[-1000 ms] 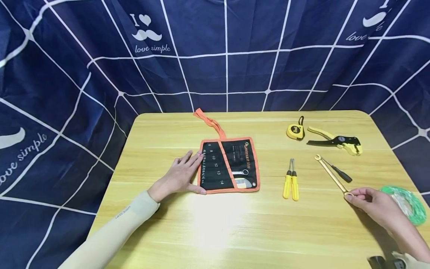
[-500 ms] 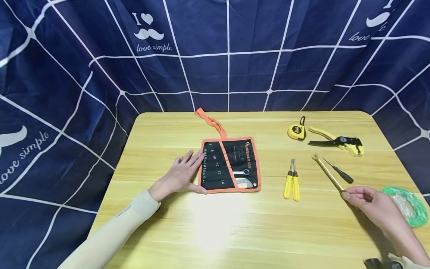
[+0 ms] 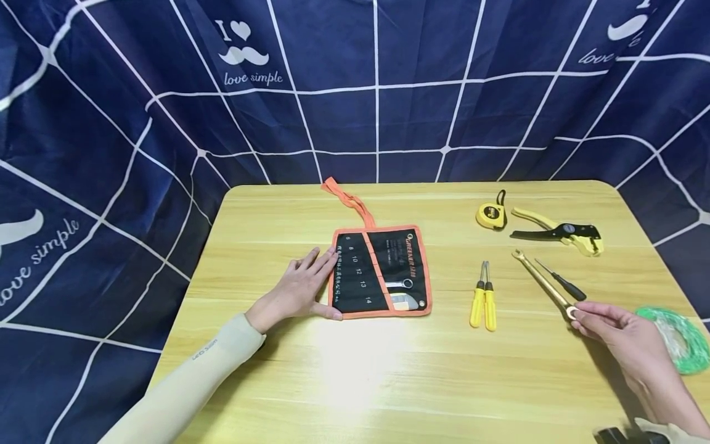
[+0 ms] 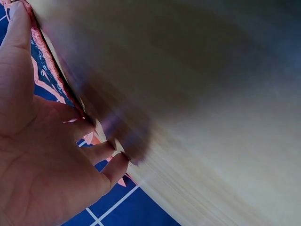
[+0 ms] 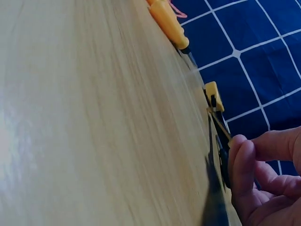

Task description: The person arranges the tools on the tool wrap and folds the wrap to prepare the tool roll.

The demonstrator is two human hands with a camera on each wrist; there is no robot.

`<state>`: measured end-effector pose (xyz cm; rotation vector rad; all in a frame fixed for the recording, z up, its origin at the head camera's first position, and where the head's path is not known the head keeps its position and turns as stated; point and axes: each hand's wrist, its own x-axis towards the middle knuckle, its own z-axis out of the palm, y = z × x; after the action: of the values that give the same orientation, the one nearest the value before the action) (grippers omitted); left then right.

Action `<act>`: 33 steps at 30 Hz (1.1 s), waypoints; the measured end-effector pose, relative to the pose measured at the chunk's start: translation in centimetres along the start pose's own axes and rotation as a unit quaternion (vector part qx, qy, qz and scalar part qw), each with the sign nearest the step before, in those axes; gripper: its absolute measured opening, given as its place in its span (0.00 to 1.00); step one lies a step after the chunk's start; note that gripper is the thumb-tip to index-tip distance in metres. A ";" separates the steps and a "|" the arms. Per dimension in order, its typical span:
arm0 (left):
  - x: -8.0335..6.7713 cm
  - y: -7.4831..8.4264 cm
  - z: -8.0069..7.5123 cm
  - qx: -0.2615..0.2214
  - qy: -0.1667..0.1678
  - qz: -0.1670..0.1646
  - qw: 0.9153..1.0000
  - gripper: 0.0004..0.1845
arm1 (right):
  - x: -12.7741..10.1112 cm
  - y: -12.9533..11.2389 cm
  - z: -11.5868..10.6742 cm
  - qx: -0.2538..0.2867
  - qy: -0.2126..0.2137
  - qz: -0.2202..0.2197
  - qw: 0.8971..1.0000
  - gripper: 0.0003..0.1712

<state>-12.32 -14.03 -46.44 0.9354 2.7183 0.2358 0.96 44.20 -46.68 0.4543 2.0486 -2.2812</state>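
Note:
In the head view my left hand (image 3: 294, 290) rests at the left edge of a black tool pouch (image 3: 355, 277) with orange trim, fingers spread and fairly straight, fingertips and thumb on its border. A silver spanner (image 3: 407, 283) shows in the pouch's lower right pocket. My right hand (image 3: 624, 339) pinches the ring end of a gold combination spanner (image 3: 540, 279) between thumb and fingers. Its open end points away and to the left, beside a small black-handled screwdriver (image 3: 568, 287). In the right wrist view the spanner (image 5: 221, 125) appears end-on, tilted above the table.
Two yellow-handled screwdrivers (image 3: 482, 305) lie between the pouch and the gold spanner. Further back are a yellow tape measure (image 3: 490, 216) and a yellow-and-black wire stripper (image 3: 566, 232). A green coil (image 3: 690, 345) sits at the right edge, near my right wrist.
The gold spanner's open end has shifted slightly left and away. My right fingers, still pinching its ring end, have moved slightly away from me. My left hand stays on the pouch.

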 end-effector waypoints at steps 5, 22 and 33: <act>0.1 -0.1 0.1 0.001 0.002 0.003 1.000 0.72 | 0.0 -0.1 0.5 0.022 0.014 -0.023 0.999 0.18; -0.1 -0.1 0.1 0.001 0.006 0.006 1.000 0.72 | 0.8 -2.6 4.8 0.030 0.003 -0.115 0.993 0.16; -0.1 -0.2 0.1 -0.008 -0.002 0.002 1.000 0.72 | 2.2 -3.6 8.3 0.036 -0.070 -0.126 0.989 0.18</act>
<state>-12.38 -14.25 -46.62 0.9358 2.7074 0.2566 -3.56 36.88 -43.04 0.0336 2.0640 -2.4494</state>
